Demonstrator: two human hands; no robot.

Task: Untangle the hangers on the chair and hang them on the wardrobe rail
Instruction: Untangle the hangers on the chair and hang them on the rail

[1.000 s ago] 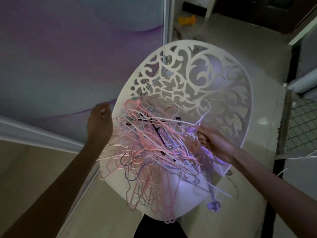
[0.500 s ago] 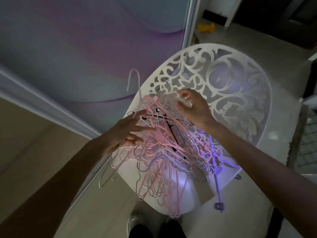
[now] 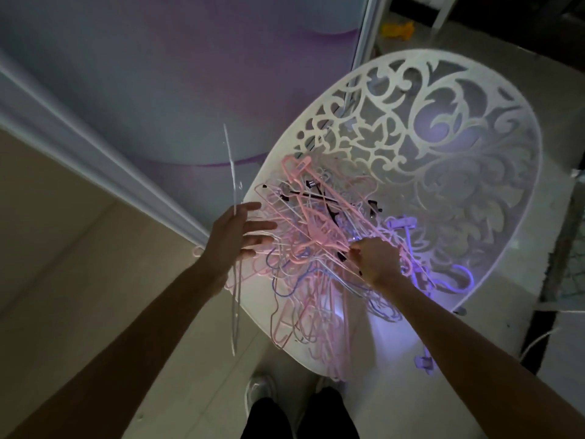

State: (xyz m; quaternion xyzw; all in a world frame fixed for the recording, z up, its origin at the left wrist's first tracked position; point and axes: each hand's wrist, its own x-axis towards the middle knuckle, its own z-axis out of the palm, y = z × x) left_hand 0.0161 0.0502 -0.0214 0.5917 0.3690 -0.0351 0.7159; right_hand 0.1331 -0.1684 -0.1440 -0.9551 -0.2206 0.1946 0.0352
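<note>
One wardrobe door (image 3: 164, 74), a smooth panel in grey-blue with purple curved bands, fills the far left of the scene; its pale frame runs diagonally down to a beige floor (image 3: 63, 248). One white chair (image 3: 474, 172) stands right of centre, its rounded shell cut through with scrolling leaf-shaped openwork on the far half and solid on the near half. On the seat lies one tangled pile of hangers (image 3: 316, 248), too interlocked to count: thin wire-like outlines, mostly pink, with some white, blue and purple, plus a few dark clip parts near the far side; several loops hang over the near edge of the seat. Two bare forearms enter from the near edge. The left hand (image 3: 240, 236) is at the left rim of the pile, fingers straight and spread, released; one thin white hanger (image 3: 234, 191), seen edge-on, stands upright at this hand, and whether the thumb pins it cannot be determined. The right hand (image 3: 376, 261) is over the middle of the pile, knuckles up, fingers curled and pinching pink hanger wire. Two shoes (image 3: 262, 394) show at the near edge.
</note>
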